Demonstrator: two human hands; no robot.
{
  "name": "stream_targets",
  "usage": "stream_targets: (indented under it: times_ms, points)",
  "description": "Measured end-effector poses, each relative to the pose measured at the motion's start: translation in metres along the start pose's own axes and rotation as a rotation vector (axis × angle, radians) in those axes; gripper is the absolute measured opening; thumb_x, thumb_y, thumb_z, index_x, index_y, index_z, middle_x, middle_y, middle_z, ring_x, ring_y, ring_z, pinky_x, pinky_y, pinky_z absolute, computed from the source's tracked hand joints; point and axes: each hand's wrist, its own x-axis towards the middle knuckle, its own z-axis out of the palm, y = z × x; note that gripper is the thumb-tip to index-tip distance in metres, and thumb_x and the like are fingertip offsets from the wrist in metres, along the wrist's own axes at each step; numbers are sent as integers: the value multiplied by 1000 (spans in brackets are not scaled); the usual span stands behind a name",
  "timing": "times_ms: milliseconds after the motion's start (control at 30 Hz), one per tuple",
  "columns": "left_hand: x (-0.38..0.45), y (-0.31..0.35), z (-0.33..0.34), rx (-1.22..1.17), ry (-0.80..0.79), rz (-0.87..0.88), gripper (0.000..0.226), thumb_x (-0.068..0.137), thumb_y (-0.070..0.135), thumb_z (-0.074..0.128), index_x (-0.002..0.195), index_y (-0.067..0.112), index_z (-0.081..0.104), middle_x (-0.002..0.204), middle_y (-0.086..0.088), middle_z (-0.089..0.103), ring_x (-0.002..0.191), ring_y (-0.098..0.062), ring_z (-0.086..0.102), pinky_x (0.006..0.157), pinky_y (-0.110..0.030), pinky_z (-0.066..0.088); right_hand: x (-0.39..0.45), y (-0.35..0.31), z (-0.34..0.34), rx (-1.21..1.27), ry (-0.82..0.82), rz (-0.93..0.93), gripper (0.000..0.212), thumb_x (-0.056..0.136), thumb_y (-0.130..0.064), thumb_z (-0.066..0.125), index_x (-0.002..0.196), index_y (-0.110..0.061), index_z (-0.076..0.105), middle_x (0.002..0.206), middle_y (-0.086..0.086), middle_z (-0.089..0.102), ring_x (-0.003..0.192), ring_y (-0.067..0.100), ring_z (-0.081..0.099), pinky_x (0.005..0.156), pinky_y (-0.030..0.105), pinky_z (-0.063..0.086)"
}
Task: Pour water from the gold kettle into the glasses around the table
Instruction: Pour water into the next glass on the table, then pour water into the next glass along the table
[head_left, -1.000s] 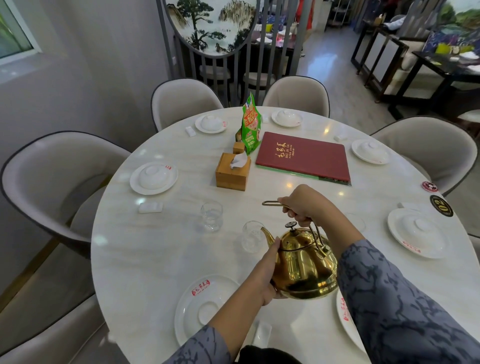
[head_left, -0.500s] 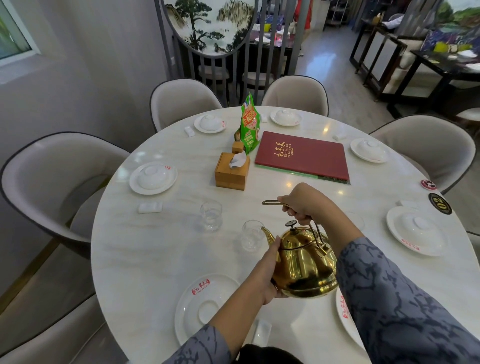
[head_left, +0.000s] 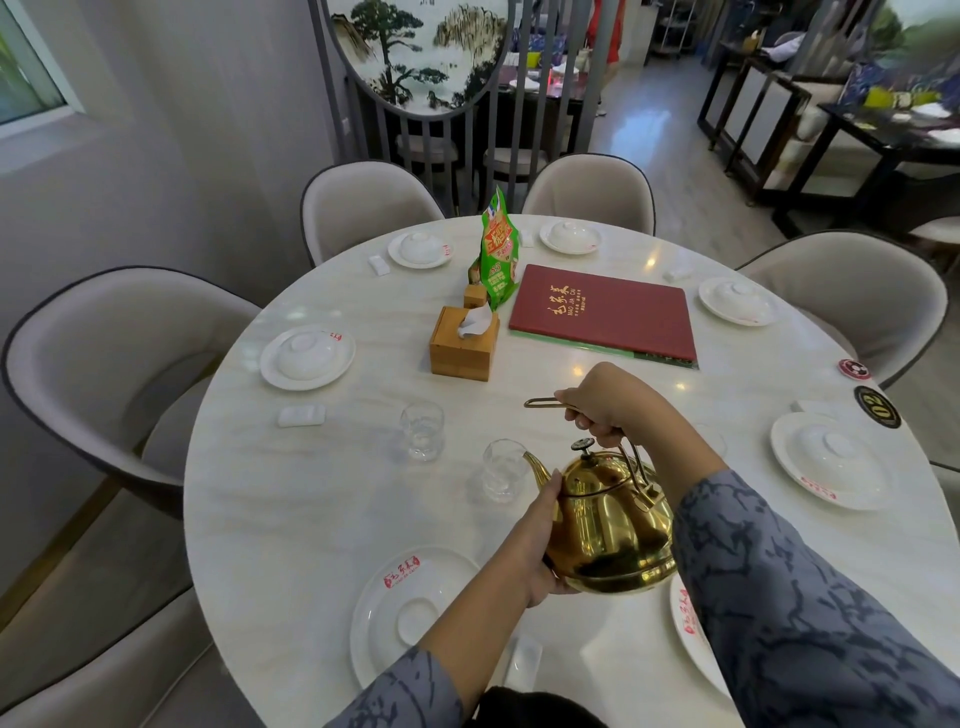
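The gold kettle hangs over the near part of the round white table, tilted to the left. My right hand grips its top handle. My left hand presses against its left side and underside. The spout tip sits at the rim of a clear glass. A second clear glass stands a little to the left. A third glass shows partly behind my right forearm.
A wooden tissue box, a green snack bag and a red menu lie mid-table. White plates with upturned bowls ring the edge; an open plate sits near me. Grey chairs surround the table.
Almost nothing moved. Both hands keep hold of the kettle, whose spout stays at the same glass; the kettle has shifted only slightly.
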Motion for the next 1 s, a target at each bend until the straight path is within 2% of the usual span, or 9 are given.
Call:
stream_targets:
  times_ms: [200,433,633,733,833,900,933,1000]
  points:
    - [6,-3,-2,7,7,7,78,86,77,48,140,22,54,138,-13,62,126,-34,58,95,-48,52,2,2,3,26,-13,20,40,103,-28,40,68,-9,45,54,1,36,19,8,24,29,11,21]
    - [22,-13,-11,30,12,41,74,84,77,50,136,25,58,134,-11,65,123,-33,60,98,-49,53,2,17,11,68,4,31,41,103,-30,41,69,-9,46,53,1,38,21,9,26,32,13,22]
    - [26,-18,-16,104,29,99,60,91,70,49,133,29,58,132,-7,65,124,-30,59,103,-50,52,-1,44,17,138,119,-126,38,101,-25,48,74,-1,58,51,6,46,21,10,31,31,14,27]
    - [29,-22,-15,156,66,148,77,80,79,54,138,29,55,132,-4,66,122,-28,60,102,-51,54,-2,58,18,137,157,-203,41,101,-27,49,74,0,62,48,6,49,24,12,35,32,18,30]
    - [46,-31,-18,172,89,190,112,49,95,61,141,31,52,134,-2,65,121,-26,62,99,-52,56,-6,69,15,147,186,-248,42,101,-29,49,73,-2,64,48,5,52,28,15,38,36,21,32]
    - [50,-33,-15,194,100,206,129,36,100,59,145,32,46,139,-2,61,125,-27,59,100,-51,55,-11,76,12,176,194,-266,43,101,-30,49,74,-1,65,48,5,51,31,17,38,37,23,32]
    - [45,-32,-12,208,100,214,132,36,101,58,147,32,42,142,-3,58,127,-28,57,102,-50,55,-14,79,11,198,196,-273,43,101,-30,49,74,-1,65,47,5,50,32,18,37,38,24,32]
    - [32,-30,-3,234,94,229,125,48,98,57,151,30,36,147,-5,53,131,-29,54,105,-50,53,-20,87,6,226,207,-290,44,101,-31,50,73,-1,66,47,6,50,34,19,38,39,24,32]
